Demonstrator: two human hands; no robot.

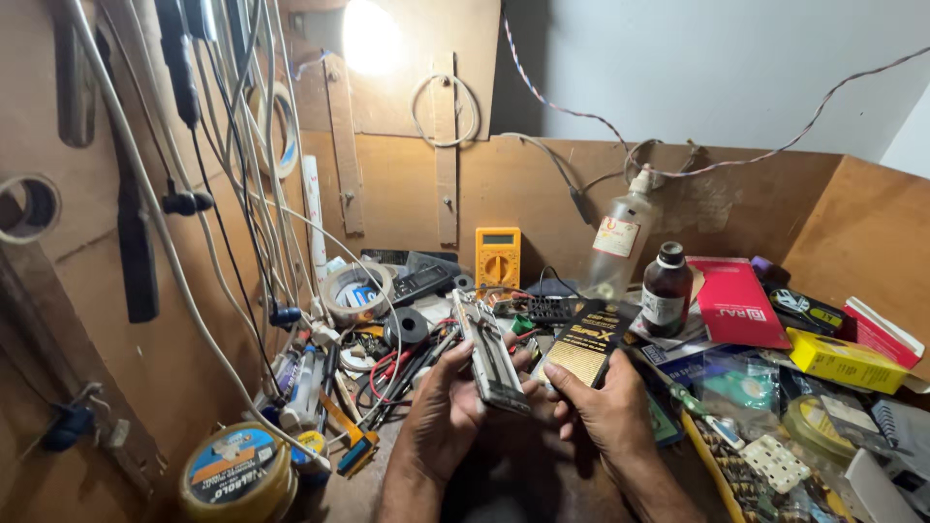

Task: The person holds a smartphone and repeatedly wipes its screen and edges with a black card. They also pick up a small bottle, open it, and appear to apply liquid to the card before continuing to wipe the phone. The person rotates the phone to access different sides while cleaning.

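Observation:
My left hand (441,412) and my right hand (605,407) are both closed on a long, narrow grey circuit-board strip (489,353) with metal parts along it. The strip tilts away from me, its far end pointing toward the back wall. My left hand grips its left side, thumb on top. My right hand's fingers pinch its near right end. A black box with a gold panel (586,344) lies just beyond my right hand.
The wooden bench is crowded: a yellow multimeter (497,257), a roll of tape (354,291), a brown bottle (666,291), a clear spray bottle (620,237), a red box (736,300), a yellow box (843,360), a solder tin (237,475). Cables (223,145) hang down the left wall.

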